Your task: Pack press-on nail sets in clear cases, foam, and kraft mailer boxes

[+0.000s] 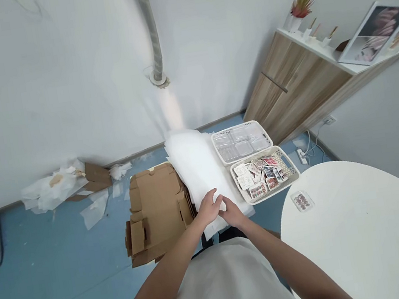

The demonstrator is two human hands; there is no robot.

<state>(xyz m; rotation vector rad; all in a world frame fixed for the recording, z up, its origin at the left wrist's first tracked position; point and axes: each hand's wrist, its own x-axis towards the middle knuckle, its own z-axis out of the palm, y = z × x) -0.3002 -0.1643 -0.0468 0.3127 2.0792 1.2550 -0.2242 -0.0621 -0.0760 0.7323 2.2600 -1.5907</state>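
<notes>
My left hand and my right hand meet over a stack of thin white sheets, fingertips close together. The fingers of both are curled, and whether they pinch a sheet is too small to make out. Left of the sheets lie flattened brown cardboard boxes. To their right, a white basket holds small printed packs and cards. Behind it, another white basket contains clear plastic cases.
A round white table at the right bears a clear pack. Behind stands a wooden cabinet with frames and a plant. Crumpled wrapping and a brown box lie by the wall. Cables trail near the outlet.
</notes>
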